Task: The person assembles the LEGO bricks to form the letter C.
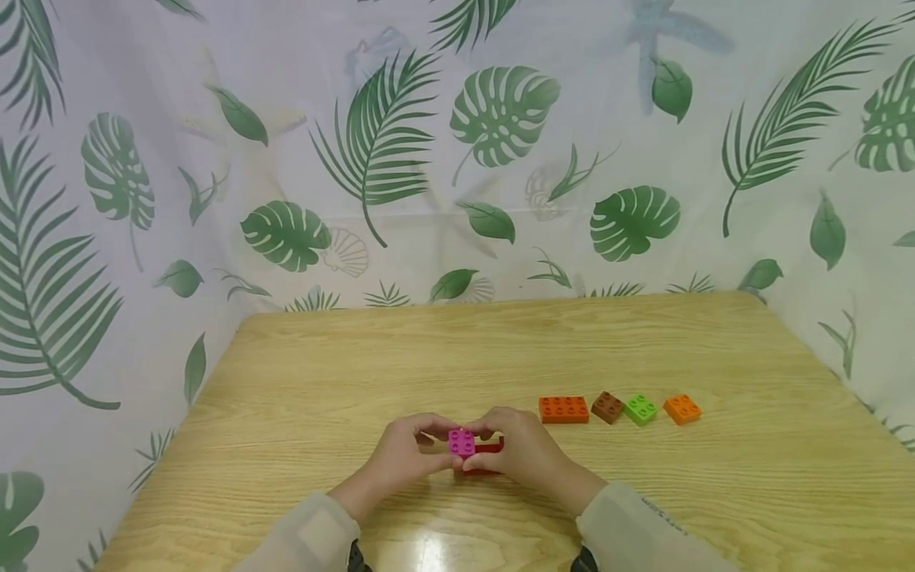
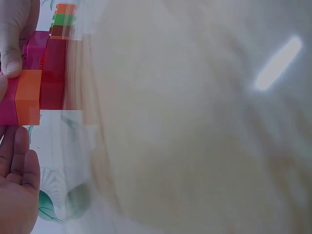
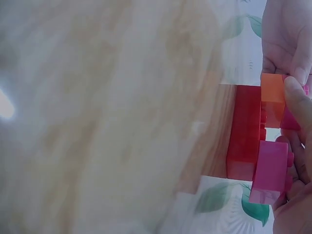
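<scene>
your left hand (image 1: 403, 454) and right hand (image 1: 529, 449) pinch the upper magenta brick (image 1: 461, 442) above the red brick (image 3: 244, 134); press evenly, keeping it level.

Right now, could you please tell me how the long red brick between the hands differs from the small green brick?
The red brick is long, while the green brick is short and square. The red brick carries a pink brick on top; the green brick's studs are bare. Both have round studs.

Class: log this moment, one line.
left hand: pinching upper pink block; right hand: likewise; beneath: orange block, red block; loose: long orange block, brown block, green block, small orange block
</scene>
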### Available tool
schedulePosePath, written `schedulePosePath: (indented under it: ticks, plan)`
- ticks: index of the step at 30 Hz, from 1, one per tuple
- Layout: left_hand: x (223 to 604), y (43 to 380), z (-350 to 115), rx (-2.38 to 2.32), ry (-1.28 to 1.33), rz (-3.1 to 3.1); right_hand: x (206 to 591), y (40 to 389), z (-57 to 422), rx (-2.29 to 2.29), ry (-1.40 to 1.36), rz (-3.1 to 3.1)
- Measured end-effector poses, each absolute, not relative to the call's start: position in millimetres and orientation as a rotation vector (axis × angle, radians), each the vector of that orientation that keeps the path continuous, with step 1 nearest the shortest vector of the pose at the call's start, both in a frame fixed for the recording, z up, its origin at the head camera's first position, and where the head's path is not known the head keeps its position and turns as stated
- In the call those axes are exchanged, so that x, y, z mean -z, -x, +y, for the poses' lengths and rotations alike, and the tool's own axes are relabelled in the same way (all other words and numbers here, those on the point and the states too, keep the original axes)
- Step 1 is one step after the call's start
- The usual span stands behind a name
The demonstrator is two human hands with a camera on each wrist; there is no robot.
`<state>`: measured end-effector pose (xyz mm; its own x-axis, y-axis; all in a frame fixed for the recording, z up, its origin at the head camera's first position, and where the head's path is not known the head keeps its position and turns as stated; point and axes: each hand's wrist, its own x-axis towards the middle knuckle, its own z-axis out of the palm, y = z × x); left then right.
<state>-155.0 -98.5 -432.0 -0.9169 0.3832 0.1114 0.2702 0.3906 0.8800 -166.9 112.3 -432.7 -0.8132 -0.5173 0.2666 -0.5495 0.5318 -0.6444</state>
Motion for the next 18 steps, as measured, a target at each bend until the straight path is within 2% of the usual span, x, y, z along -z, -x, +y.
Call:
schedulePosePath:
  ticks: [4,18]
  plan:
    - [440.6,159.9,-101.3,-1.568,-0.61,2.531,434.1,167.6,112.2,-1.158,-0.939,-2.705]
    - [436.2,158.6,-100.3,-1.545,-0.618,2.554,437.7,165.1,116.4,-1.233,-0.966,-2.681]
